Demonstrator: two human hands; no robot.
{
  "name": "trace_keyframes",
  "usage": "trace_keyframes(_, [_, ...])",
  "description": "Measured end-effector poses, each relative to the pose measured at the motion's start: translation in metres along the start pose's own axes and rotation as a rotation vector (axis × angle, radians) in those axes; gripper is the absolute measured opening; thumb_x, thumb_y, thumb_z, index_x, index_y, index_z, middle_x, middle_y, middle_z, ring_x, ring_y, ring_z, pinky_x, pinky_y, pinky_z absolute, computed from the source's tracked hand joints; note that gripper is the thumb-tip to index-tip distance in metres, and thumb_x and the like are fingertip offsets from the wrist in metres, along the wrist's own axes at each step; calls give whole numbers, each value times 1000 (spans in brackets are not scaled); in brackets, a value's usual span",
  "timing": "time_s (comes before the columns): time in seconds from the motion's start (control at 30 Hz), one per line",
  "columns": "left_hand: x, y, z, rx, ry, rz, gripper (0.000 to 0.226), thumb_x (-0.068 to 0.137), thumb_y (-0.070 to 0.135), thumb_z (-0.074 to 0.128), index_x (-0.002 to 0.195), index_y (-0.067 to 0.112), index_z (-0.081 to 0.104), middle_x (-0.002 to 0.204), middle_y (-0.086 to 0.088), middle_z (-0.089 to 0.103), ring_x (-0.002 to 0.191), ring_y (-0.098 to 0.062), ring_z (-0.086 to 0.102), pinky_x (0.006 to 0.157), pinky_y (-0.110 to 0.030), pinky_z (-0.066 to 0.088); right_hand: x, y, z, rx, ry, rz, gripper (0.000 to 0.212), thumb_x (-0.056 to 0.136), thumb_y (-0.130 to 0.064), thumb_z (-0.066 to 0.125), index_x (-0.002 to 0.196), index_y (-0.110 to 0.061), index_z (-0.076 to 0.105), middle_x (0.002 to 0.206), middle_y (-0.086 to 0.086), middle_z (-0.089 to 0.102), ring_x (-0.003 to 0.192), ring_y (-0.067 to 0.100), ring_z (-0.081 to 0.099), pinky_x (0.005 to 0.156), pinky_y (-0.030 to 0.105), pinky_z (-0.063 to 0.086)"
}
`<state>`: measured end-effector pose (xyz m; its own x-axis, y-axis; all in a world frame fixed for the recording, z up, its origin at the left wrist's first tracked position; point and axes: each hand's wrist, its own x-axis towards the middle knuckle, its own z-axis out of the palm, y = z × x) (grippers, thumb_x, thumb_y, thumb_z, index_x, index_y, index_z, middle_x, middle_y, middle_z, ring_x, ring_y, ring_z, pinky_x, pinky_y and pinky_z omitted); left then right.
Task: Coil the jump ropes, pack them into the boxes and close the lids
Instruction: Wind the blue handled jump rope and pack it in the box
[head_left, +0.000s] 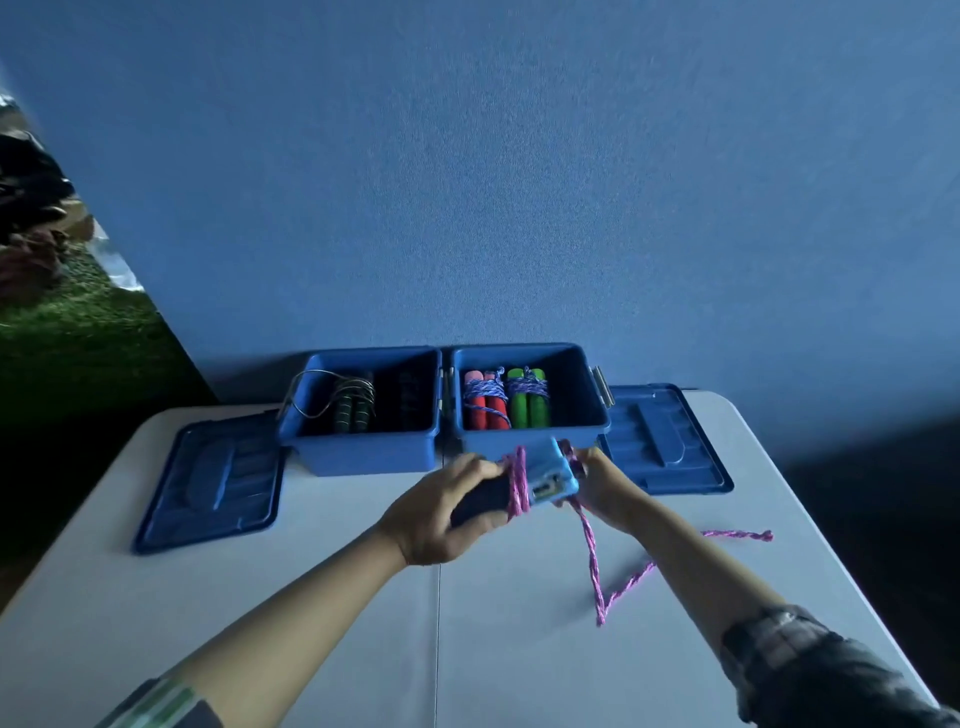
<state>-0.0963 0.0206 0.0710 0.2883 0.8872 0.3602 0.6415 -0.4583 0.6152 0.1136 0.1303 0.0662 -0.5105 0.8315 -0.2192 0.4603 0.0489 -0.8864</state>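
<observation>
Left hand (441, 512) fingers curled round dark grips of light-blue jump rope handles (540, 480), held above white folding table (311, 597), just in front of right blue plastic box (530, 439). Right hand (605, 480) pinches pink braided rope (592, 561) beside handles; several turns wound round them, loose tail trails across table to right. Right box holds red-handled rope bundle (485, 400) and green-handled rope bundle (527, 400). Left blue plastic box (358, 452) holds dark-handled wire rope (348, 402). Both blue lids (208, 483) lie open flat on table, one at each outer side

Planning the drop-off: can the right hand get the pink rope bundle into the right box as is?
Probably yes: the right box is open, lid off, bare floor right of the green handles, just beyond the right hand.
</observation>
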Motion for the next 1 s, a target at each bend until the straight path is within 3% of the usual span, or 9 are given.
trace_keyframes(0.07, [4, -3, 2, -17, 117, -67, 31, 89, 42, 56, 114, 26, 49, 105, 8, 51, 94, -7, 53, 83, -28, 45, -8, -5, 16, 98, -25, 53, 38, 92, 2, 50, 60, -14, 64, 44, -3, 57, 36, 7, 43, 43, 21, 37])
trace_keyframes(0.13, [9, -7, 1, 24, 197, -173, 33, 86, 50, 53, 113, 30, 48, 107, 8, 52, 96, -10, 57, 81, -31, 48, -17, -7, 34, 186, -61, 55, 24, 96, -22, 53, 78, -19, 69, 48, -2, 55, 37, 10, 42, 40, 20, 38])
trace_keyframes(0.2, [10, -14, 0, 131, 248, -297, 38, 81, 58, 47, 113, 36, 46, 109, 6, 52, 93, -18, 60, 73, -33, 50, -26, -5, 46, 175, -79, 68, 18, 97, -25, 51, 96, -21, 69, 49, -2, 53, 38, 12, 42, 41, 22, 41])
trace_keyframes(0.37, [0, -43, -10, 409, 227, -434, 45, 77, 60, 42, 114, 35, 45, 105, -1, 56, 90, -28, 62, 67, -38, 53, -50, -10, 50, -458, -141, -105, 24, 97, -33, 43, 96, -17, 60, 69, 1, 62, 60, 19, 55, 62, 33, 47])
trace_keyframes(0.47, [-13, -58, -10, 522, 93, -399, 42, 77, 55, 44, 113, 34, 44, 99, -1, 58, 85, -31, 64, 61, -39, 53, -57, -21, 40, -663, -138, -204, 24, 97, -36, 40, 100, -21, 59, 88, 5, 65, 77, 26, 55, 65, 34, 44])
trace_keyframes(0.67, [-22, -42, 9, 554, -160, -79, 40, 79, 48, 57, 112, 28, 48, 96, -3, 58, 69, -27, 61, 54, -33, 51, -38, -51, 17, -654, -108, -349, 22, 97, -31, 45, 90, -15, 58, 88, 7, 64, 81, 27, 57, 70, 39, 48])
trace_keyframes(0.8, [-23, -22, 14, 465, -294, 103, 43, 79, 44, 62, 116, 27, 50, 102, -5, 57, 74, -23, 58, 62, -30, 49, -20, -46, 6, -529, -220, -296, 17, 96, -23, 51, 95, -13, 65, 80, -12, 59, 69, 2, 53, 73, 25, 46])
trace_keyframes(0.9, [-22, -8, 11, 363, -271, 155, 38, 81, 40, 64, 113, 22, 54, 104, -7, 55, 79, -22, 55, 69, -31, 49, -11, -36, -2, -436, -241, -274, 14, 91, -23, 60, 98, -17, 71, 92, -7, 71, 84, 2, 62, 81, 19, 47])
trace_keyframes(1.0, [-19, -2, 3, 280, -203, 172, 38, 86, 40, 63, 117, 20, 54, 106, -9, 54, 83, -23, 55, 73, -28, 47, -3, -19, -10, -255, -148, -177, 10, 81, -22, 72, 91, -21, 76, 87, -3, 74, 81, 6, 65, 80, 23, 51])
